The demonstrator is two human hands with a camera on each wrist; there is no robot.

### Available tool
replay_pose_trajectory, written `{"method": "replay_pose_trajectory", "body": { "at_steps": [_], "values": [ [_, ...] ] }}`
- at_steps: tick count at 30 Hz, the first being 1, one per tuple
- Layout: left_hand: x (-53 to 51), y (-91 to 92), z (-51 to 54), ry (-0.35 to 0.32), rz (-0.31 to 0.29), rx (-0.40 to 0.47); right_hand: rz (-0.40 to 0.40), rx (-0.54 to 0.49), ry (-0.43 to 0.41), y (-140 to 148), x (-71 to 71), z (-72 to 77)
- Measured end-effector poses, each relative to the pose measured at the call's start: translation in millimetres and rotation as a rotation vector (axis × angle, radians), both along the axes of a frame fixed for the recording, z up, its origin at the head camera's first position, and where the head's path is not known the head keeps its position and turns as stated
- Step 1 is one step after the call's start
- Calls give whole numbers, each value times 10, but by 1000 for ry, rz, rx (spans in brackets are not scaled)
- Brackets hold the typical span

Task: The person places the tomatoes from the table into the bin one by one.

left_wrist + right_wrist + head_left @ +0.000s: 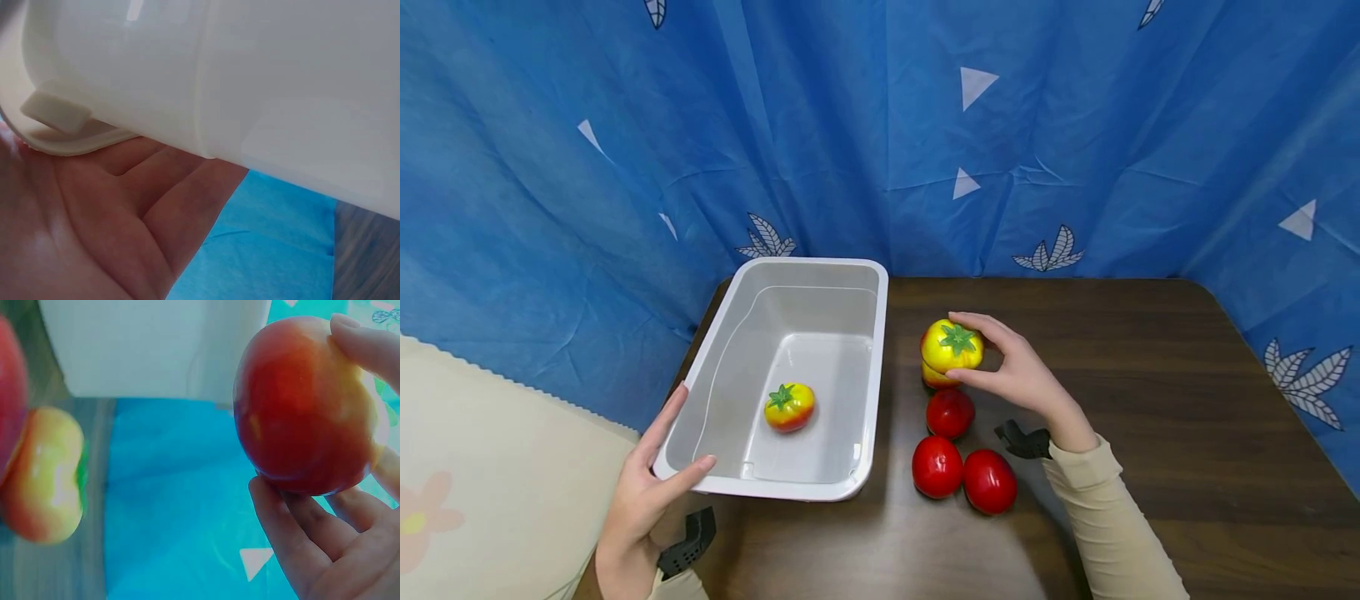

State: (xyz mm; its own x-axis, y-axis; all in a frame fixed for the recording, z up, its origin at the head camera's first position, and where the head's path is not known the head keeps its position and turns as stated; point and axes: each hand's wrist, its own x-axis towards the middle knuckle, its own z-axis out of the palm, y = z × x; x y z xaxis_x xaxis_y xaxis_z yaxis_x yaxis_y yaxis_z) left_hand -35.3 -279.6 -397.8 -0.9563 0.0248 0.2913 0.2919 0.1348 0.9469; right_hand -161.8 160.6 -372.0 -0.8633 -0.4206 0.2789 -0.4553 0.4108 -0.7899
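Note:
My right hand [1018, 371] holds a shiny yellow and red toy tomato [953, 343] with a green star-shaped leaf, between thumb and fingers. In the right wrist view the held toy tomato [306, 406] shows its red underside, raised off the table. Behind and below it, partly hidden, another yellow and red toy tomato [938, 380] rests on the table. With thumb over the rim, my left hand [643, 492] grips the near left corner of a white plastic bin [882, 358]. One toy tomato [790, 408] lies on the bin's floor.
Three glossy red round fruits, one red fruit [950, 413] farther back, another [937, 467] and a third [989, 482] nearer, sit right of the bin. The dark wooden table [1150, 400] meets a blue curtain [925, 167] at the back. A cream cloth [490, 467] lies at left.

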Motion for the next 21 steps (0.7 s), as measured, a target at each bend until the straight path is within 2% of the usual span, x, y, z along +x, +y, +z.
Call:
{"method": "replay_pose_trajectory", "body": {
  "at_steps": [16, 21],
  "values": [
    [7, 2, -4, -8, 7, -13, 117, -52, 17, -361, -24, 177],
    [4, 5, -7, -3, 10, -15, 144, -69, -17, -453, -14, 244]
  ]
}}
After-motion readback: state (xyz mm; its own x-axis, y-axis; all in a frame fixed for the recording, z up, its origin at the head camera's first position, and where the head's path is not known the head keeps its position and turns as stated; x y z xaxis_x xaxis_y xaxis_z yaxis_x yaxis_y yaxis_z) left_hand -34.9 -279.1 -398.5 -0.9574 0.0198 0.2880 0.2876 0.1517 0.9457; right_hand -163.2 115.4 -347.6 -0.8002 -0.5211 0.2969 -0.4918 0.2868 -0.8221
